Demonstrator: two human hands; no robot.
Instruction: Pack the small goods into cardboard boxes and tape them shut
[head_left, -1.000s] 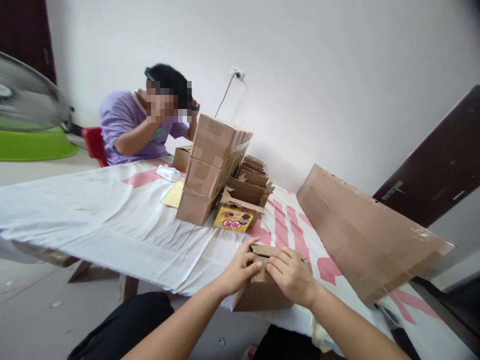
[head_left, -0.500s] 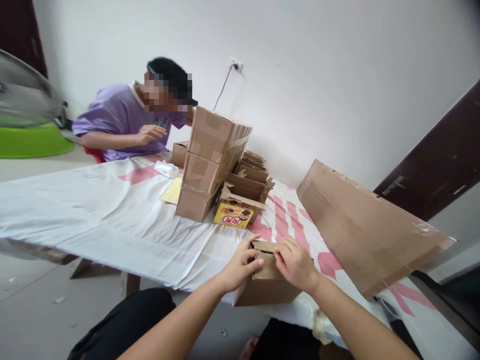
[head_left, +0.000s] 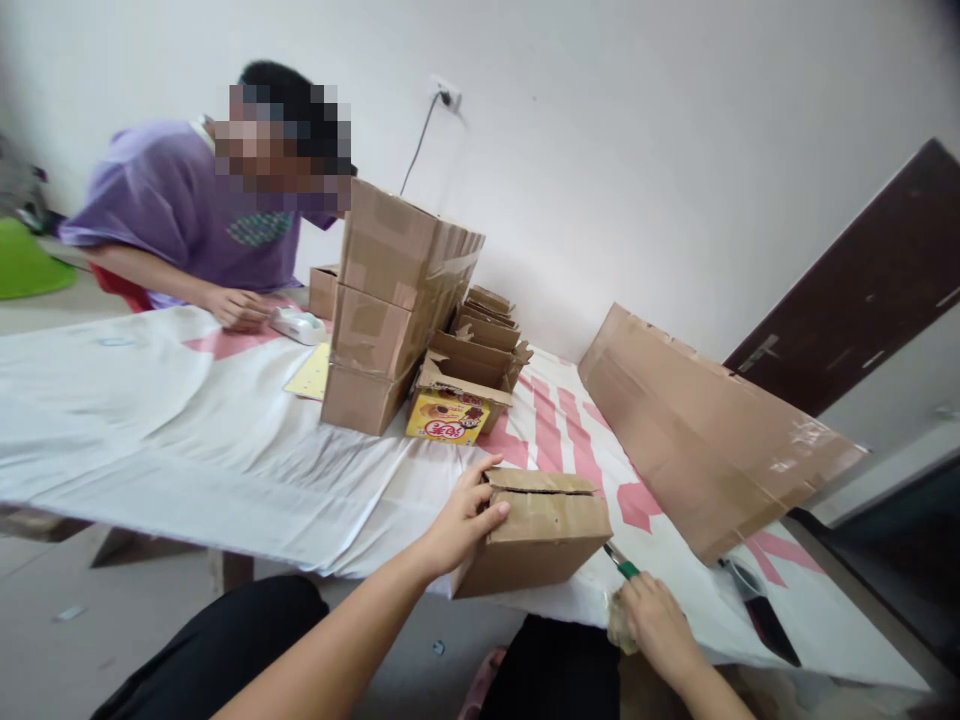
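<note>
A brown cardboard box [head_left: 547,530] sits at the near edge of the table, its top flaps meeting at a narrow gap. My left hand [head_left: 461,525] grips the box's left end, thumb on the near side and fingers over the far corner. To the right of the box, my right hand [head_left: 660,615] is closed on a green-handled tool [head_left: 628,569]. Its thin tip points toward the box's right end; I cannot tell whether it is a blade or a shaft.
Stacked cartons [head_left: 371,325] stand beyond the box, beside a row of opened cartons [head_left: 454,405]. A large cardboard sheet [head_left: 705,430] leans at right. Across the table sits a person [head_left: 180,220], a hand by a white object [head_left: 298,325]. Crumpled tape [head_left: 619,625] clings to the table edge.
My right hand has left the box top, moved down and right, and now holds the green-handled tool. My left hand stays on the box. The person's hand has lowered to the table.
</note>
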